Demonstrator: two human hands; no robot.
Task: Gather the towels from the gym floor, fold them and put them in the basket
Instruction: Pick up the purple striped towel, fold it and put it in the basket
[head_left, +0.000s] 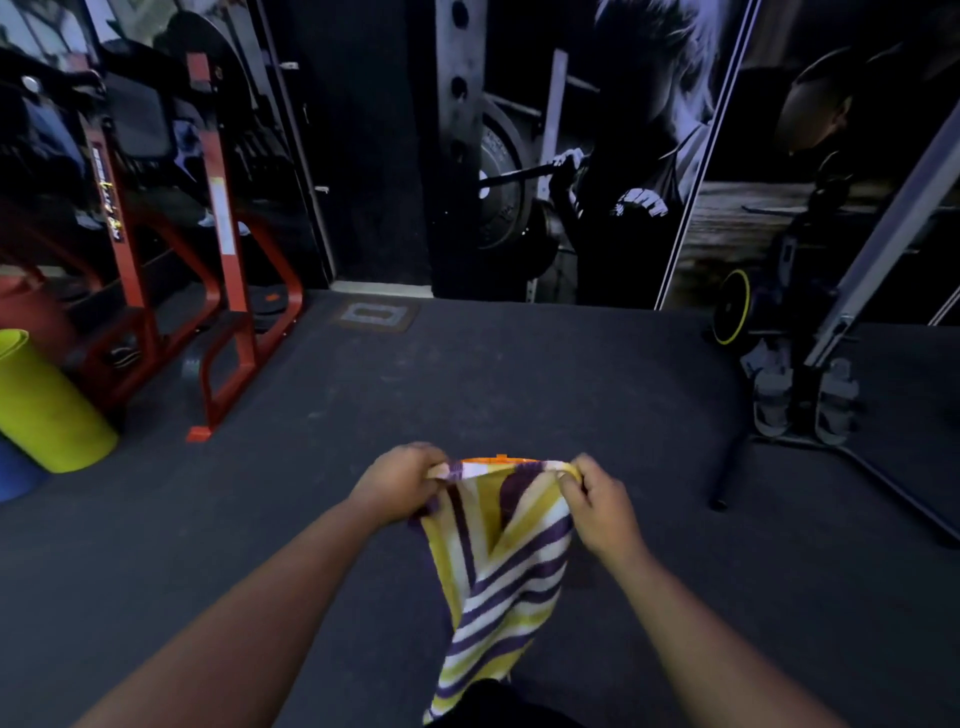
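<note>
A striped towel (506, 566), yellow, white and purple, hangs in the air in front of the person, held by its top edge. The left hand (397, 480) pinches one top corner and the right hand (602, 506) pinches the other, fingers curled round the cloth. The top edge runs side to side between the hands, which are level and near each other. The towel's long axis drops straight down from them, toward the person's body. Neither hand is nearer; both already grip it. The likely next fold would bring the corners together. Below is a dark gym floor (467, 374). A red rack (223, 312) and a yellow roll (49, 410) stand to the left, a metal stand (810, 395) to the right. No basket is in view.
</note>
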